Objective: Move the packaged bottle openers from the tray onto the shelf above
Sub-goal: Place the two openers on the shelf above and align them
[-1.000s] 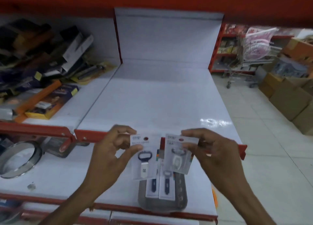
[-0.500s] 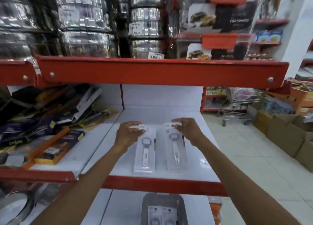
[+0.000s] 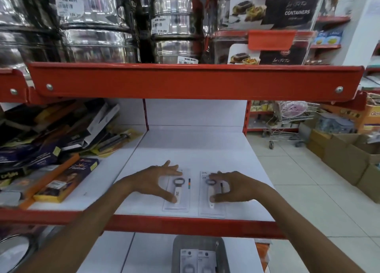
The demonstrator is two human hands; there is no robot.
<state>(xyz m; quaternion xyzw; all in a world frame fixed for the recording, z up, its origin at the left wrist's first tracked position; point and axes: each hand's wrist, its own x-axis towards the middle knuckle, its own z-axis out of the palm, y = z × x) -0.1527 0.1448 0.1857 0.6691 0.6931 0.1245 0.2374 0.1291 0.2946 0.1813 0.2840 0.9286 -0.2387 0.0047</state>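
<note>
Two packaged bottle openers lie flat, side by side, on the white shelf [image 3: 195, 149] near its red front edge. My left hand [image 3: 152, 182] arches over the left package [image 3: 183, 190], with the thumb tip on the opener's white handle and the fingers spread over the top of the card. My right hand [image 3: 236, 188] arches the same way over the right package [image 3: 204, 208]. Neither package is lifted. Below, on the lower shelf, the grey tray [image 3: 178, 246] holds two more packaged openers [image 3: 188, 259].
Boxed knives and kitchen tools [image 3: 57, 149] pile up on the shelf section to the left. A red shelf lip [image 3: 195, 81] overhangs above, with steel tins and container boxes on it. Cardboard boxes [image 3: 349, 159] and a trolley stand on the aisle floor to the right.
My hands carried one package each up from above the tray and laid them flat on the upper shelf. Both hands have since slid back along the packages, fingers now spread.
</note>
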